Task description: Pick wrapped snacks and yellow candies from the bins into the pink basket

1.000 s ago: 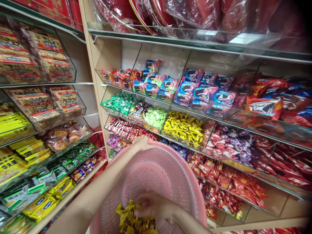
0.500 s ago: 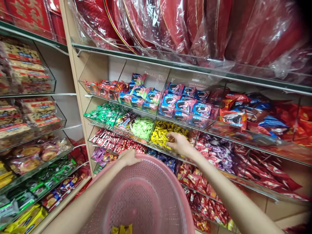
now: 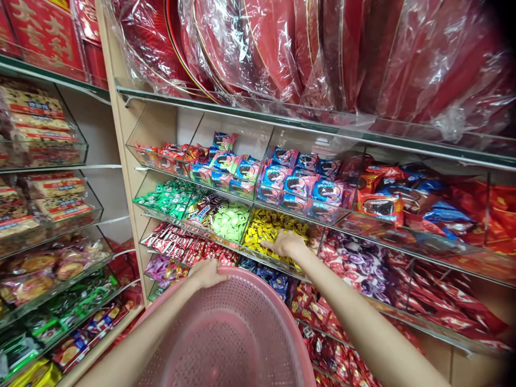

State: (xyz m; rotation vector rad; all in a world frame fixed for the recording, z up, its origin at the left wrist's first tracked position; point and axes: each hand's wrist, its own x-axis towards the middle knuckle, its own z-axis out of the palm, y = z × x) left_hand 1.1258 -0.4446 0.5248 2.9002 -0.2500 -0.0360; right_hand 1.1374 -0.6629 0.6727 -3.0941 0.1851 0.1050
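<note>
My left hand (image 3: 207,274) is closed over the far rim of a pink perforated plastic basket (image 3: 237,317), holding it tilted below the shelves. The visible inside of the basket shows only bare pink plastic, and its near part is cut off by the frame's bottom edge. My right hand (image 3: 287,244) reaches into a clear compartment of yellow-wrapped candies (image 3: 258,228). Its thumb side points left, apart from the other fingers, whose tips are partly hidden among the candies. Pale green candies (image 3: 231,220) lie in the compartment just left of it.
Purple and white candies (image 3: 355,258) fill the bin to the right. Above are blue and pink cookie packets (image 3: 298,183) behind a clear shelf front. Red plastic-wrapped goods (image 3: 274,48) crowd the top shelf. A side shelf (image 3: 60,166) of snacks stands at the left.
My right hand has gone lower into the yellow candies. The view has tilted up slightly, so the few yellow candies seen in the basket's bottom are out of frame.
</note>
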